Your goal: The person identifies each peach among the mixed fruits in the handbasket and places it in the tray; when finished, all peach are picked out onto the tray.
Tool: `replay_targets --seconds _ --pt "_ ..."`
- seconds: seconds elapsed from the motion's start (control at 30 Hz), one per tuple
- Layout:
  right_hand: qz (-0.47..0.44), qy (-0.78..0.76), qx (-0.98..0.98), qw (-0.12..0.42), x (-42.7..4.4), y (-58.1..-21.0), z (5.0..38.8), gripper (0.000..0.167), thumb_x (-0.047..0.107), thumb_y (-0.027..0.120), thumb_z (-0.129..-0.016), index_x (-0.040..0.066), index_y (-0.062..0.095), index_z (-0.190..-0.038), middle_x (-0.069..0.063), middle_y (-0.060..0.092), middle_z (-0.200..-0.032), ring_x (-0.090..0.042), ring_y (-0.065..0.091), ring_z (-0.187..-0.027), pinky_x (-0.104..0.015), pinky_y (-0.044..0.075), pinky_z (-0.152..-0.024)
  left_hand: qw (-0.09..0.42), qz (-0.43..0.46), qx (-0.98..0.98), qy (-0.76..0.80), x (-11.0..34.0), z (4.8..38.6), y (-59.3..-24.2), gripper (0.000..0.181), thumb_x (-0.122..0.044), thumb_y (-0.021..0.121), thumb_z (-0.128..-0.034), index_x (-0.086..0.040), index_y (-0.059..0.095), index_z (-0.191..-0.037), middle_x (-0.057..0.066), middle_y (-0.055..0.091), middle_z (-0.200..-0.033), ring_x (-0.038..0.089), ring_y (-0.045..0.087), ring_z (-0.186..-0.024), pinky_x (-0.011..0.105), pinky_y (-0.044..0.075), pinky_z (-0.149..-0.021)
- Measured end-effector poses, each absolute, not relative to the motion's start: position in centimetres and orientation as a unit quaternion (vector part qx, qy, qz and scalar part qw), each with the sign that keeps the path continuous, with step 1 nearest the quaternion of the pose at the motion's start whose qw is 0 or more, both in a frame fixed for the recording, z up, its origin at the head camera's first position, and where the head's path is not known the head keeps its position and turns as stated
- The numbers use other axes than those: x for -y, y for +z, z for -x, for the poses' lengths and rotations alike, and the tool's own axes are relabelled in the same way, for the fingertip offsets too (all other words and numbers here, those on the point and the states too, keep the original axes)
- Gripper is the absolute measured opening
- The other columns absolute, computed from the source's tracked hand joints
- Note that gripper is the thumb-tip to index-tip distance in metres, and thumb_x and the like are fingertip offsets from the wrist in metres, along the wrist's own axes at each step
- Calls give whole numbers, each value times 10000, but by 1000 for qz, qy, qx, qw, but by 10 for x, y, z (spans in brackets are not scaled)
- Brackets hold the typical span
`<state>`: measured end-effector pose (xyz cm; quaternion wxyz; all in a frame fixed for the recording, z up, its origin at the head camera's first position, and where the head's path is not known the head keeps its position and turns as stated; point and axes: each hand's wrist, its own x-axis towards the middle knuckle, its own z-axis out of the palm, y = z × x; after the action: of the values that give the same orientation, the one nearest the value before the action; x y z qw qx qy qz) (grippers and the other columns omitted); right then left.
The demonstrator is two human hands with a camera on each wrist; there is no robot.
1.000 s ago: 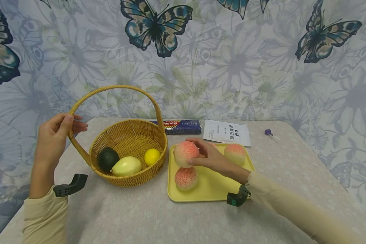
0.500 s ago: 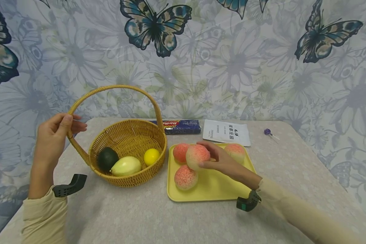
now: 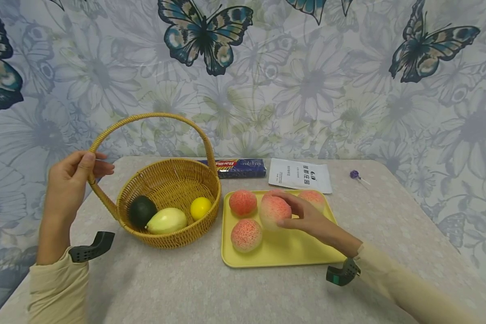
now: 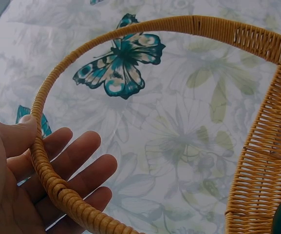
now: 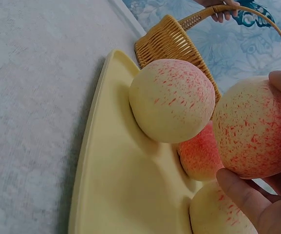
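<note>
My left hand holds the handle of a wicker basket at its left side, the thumb on one side and the fingers behind. A peach is gripped between the thumb and fingers of my right hand, above the yellow tray. The right wrist view shows this held peach raised over the others. Two peaches, a rear one and a front one, sit on the tray's left side. Another peach stands at the back right, and one behind the held peach is mostly hidden.
Inside the basket lie a dark green oval fruit, a pale yellow-green oval fruit and a small yellow round fruit. Behind are a blue Barilla spaghetti box, a white printed packet and a purple lollipop.
My right hand has carried the peach rightward across the tray, from above its left side to its middle, uncovering the peach at back left. The left hand stays on the basket handle.
</note>
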<state>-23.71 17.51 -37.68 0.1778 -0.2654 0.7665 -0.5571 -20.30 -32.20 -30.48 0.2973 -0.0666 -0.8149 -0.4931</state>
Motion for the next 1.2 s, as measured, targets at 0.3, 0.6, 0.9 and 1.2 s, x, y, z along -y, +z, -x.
replay_targets --seconds 0.3,0.6,0.9,1.2 --pt "238 -527 -793 191 -188 -385 232 706 259 706 -877 177 353 -1483 -19 429 -1463 -246 456 -1298 -444 370 -1042 300 67 815 -492 322 203 -306 298 -222 458 -1019 9 623 -1110 -105 700 -847 19 676 -783 107 480 -742" --pt "256 -523 -790 190 -196 -393 230 668 237 712 -872 181 398 -1460 12 469 -1430 -226 464 -1295 -483 332 -1069 301 69 813 -494 322 204 -306 317 -228 458 -1017 32 618 -1104 -105 704 -846 16 681 -777 111 481 -740" --pt "243 -507 -801 207 -198 -401 228 677 263 733 -850 192 413 -1443 21 483 -1402 -227 460 -1280 -476 323 -1062 302 76 808 -500 322 203 -306 278 -222 459 -1016 -14 633 -1076 -91 705 -847 23 679 -773 112 481 -740" --pt "251 -503 -798 216 -200 -408 230 684 246 721 -859 152 392 -1451 -39 461 -1420 -254 456 -1267 -429 370 -1031 304 77 808 -499 321 203 -306 264 -219 458 -1016 -33 639 -1064 -90 704 -841 25 680 -767 112 484 -736"
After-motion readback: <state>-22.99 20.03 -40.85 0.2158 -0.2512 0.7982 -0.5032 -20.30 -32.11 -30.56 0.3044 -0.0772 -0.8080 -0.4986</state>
